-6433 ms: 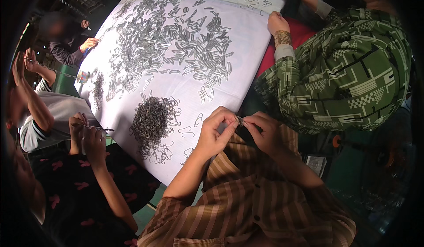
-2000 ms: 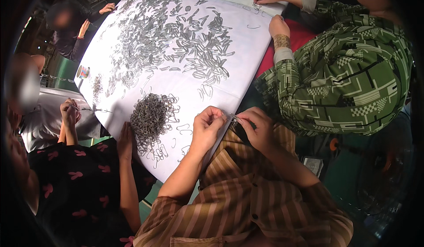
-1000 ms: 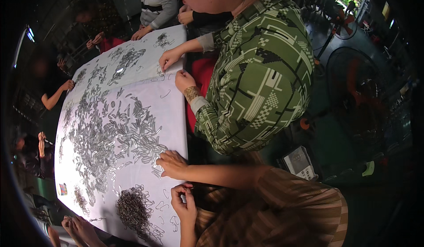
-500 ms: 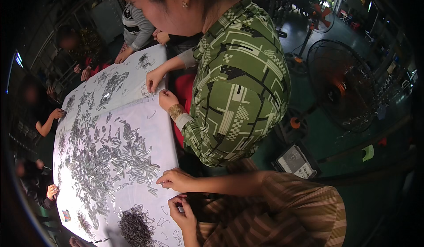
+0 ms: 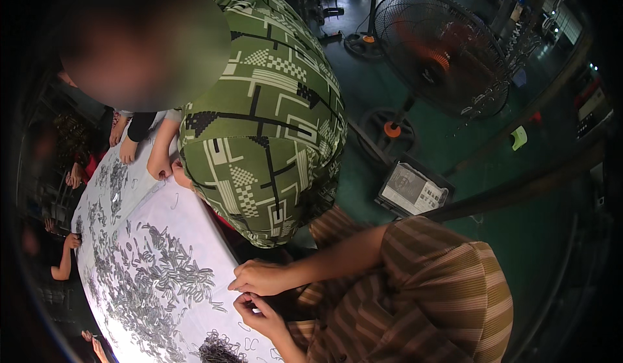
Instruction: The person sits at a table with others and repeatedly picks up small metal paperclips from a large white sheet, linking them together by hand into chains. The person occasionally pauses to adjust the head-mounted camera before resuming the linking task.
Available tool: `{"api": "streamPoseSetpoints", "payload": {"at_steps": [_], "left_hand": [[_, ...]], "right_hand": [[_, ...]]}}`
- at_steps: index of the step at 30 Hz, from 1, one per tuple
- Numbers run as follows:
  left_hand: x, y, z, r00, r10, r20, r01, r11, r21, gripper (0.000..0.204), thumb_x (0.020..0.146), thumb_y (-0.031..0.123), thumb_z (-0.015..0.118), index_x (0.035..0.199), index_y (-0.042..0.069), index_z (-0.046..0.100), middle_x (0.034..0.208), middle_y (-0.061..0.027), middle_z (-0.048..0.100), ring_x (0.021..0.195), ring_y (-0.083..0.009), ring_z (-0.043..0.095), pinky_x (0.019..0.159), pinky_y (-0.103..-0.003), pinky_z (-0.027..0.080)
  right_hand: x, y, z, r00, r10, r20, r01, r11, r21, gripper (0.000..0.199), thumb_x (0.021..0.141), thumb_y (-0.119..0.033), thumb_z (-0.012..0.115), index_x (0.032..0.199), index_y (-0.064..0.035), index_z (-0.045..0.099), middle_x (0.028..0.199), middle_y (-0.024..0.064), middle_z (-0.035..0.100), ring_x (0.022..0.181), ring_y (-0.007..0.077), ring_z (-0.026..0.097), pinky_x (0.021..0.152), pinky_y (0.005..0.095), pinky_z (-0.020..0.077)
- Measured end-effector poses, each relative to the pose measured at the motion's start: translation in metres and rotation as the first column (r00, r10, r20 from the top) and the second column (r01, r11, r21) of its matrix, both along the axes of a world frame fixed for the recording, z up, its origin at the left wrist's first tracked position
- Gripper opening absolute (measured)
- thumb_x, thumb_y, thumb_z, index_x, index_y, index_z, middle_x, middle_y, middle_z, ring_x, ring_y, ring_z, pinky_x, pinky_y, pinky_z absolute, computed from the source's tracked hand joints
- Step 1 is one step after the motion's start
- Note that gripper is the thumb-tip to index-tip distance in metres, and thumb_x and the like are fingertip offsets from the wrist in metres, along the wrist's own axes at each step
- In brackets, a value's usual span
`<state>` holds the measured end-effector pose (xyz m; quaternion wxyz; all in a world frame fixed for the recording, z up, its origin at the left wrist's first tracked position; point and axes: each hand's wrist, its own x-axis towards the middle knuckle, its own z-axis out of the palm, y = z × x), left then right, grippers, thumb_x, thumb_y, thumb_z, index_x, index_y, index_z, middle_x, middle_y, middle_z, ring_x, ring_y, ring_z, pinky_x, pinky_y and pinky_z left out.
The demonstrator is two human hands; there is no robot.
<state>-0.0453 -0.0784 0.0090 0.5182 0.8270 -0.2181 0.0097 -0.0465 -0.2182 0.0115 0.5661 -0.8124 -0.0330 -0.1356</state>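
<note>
My right hand is over the near edge of the white table cover, its fingertips pinched together; anything between them is too small to make out. Just below it is my left hand, thumb and fingers curled together, also around something I cannot make out. The two hands are close to each other. Beyond them lie many small grey elongated pieces, spread over the cover. A dark heap of thin wire-like loops is near my left hand, with a few loose loops beside it.
A person in a green patterned shirt leans over the table close beside me, a hand on its edge. Other people's hands are along the far side. A large floor fan and a dark box with a printed sheet stand behind us.
My view has shifted, so the table and neighbour appear farther left. My right hand has drawn back from the grey pieces and come closer to my left hand.
</note>
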Motion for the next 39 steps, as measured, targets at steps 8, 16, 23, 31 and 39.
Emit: {"api": "streamPoseSetpoints", "payload": {"at_steps": [8,16,23,31,39], "left_hand": [[-0.001,0.000,0.000,0.999,-0.035,0.015,0.033,0.996,0.079,0.016,0.093,0.015,0.054,0.090,0.000,0.049,0.080,-0.0062,0.050,0.069,-0.0153,0.047,0.056,-0.027,0.038],[-0.003,0.001,-0.003,0.998,-0.055,-0.013,0.056,0.998,0.034,0.023,0.092,0.020,0.060,0.092,-0.001,0.050,0.080,-0.0050,0.050,0.069,-0.0140,0.047,0.061,-0.026,0.041],[-0.008,-0.002,-0.002,0.997,-0.073,-0.035,0.075,0.996,0.044,0.021,0.091,0.018,0.060,0.092,-0.001,0.051,0.081,-0.0053,0.051,0.070,-0.0134,0.047,0.062,-0.026,0.041],[-0.015,-0.004,0.003,0.995,-0.054,-0.078,0.058,0.997,0.056,0.013,0.088,0.009,0.061,0.090,-0.001,0.053,0.079,-0.0051,0.056,0.067,-0.0125,0.051,0.058,-0.024,0.042],[-0.008,0.005,0.007,0.997,-0.072,-0.007,0.072,0.997,0.033,0.008,0.087,0.005,0.063,0.088,-0.003,0.060,0.084,-0.0093,0.066,0.066,-0.0121,0.055,0.061,-0.024,0.045]], "right_hand": [[-0.008,0.002,0.011,0.998,-0.057,0.032,0.057,0.998,-0.027,0.012,0.073,-0.009,0.061,0.079,0.0011,0.059,0.071,0.0173,0.057,0.071,0.0359,0.061,0.063,0.0426,0.0467],[-0.017,0.003,0.015,0.991,-0.074,0.108,0.087,0.988,-0.127,0.011,0.065,-0.005,0.063,0.066,0.0013,0.054,0.066,0.0153,0.054,0.063,0.0324,0.062,0.053,0.0395,0.0467],[-0.025,0.003,0.007,0.980,-0.138,0.143,0.148,0.987,-0.058,0.011,0.067,-0.004,0.064,0.077,0.0009,0.062,0.070,0.0147,0.056,0.067,0.0326,0.063,0.057,0.0387,0.0482],[-0.032,0.001,-0.003,0.975,-0.157,0.155,0.147,0.986,0.075,0.021,0.072,-0.002,0.064,0.093,-0.0016,0.068,0.082,0.0140,0.063,0.072,0.0318,0.064,0.063,0.0373,0.0495],[-0.042,-0.006,0.007,0.969,-0.179,0.170,0.169,0.983,0.069,0.016,0.079,-0.003,0.064,0.094,-0.0018,0.068,0.083,0.0133,0.063,0.073,0.0322,0.063,0.064,0.0382,0.0487]]}}
